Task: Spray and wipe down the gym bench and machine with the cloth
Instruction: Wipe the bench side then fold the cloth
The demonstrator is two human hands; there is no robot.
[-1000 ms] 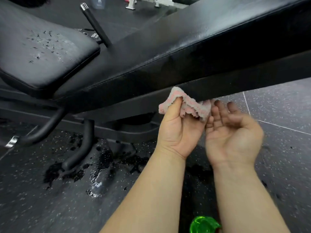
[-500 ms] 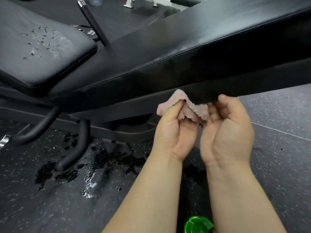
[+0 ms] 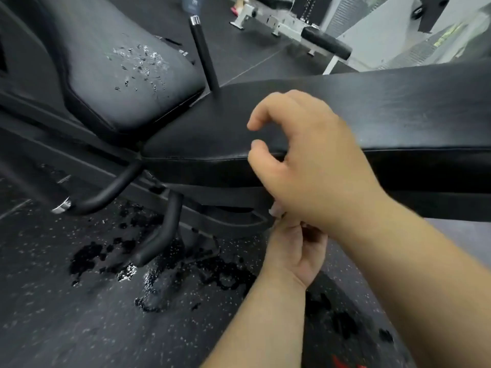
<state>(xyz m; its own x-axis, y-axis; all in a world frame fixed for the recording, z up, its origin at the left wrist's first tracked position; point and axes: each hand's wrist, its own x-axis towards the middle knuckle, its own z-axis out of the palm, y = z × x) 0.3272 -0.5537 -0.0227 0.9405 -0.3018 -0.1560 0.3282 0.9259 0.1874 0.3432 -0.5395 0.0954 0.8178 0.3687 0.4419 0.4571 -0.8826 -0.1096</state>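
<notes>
Our right hand (image 3: 313, 166) has let go of the cloth and risen over the near edge of the bench pad (image 3: 385, 115), and our view has swung so that more of the pad's top shows. The hand hovers with thumb and forefinger apart in a loose curl, holding nothing. Below it, tucked under its wrist, our left hand (image 3: 295, 251) has its fingers curled around the cloth (image 3: 275, 209). Only a small pink corner peeks out above the grip, near the underside of the bench's dark frame rail (image 3: 225, 192). Up and left of the grip lies the seat pad (image 3: 119, 75), beaded with spray droplets. Down and left of the grip, wet patches (image 3: 159, 264) darken the speckled floor (image 3: 66, 314) around a curved black foot (image 3: 164, 229).
</notes>
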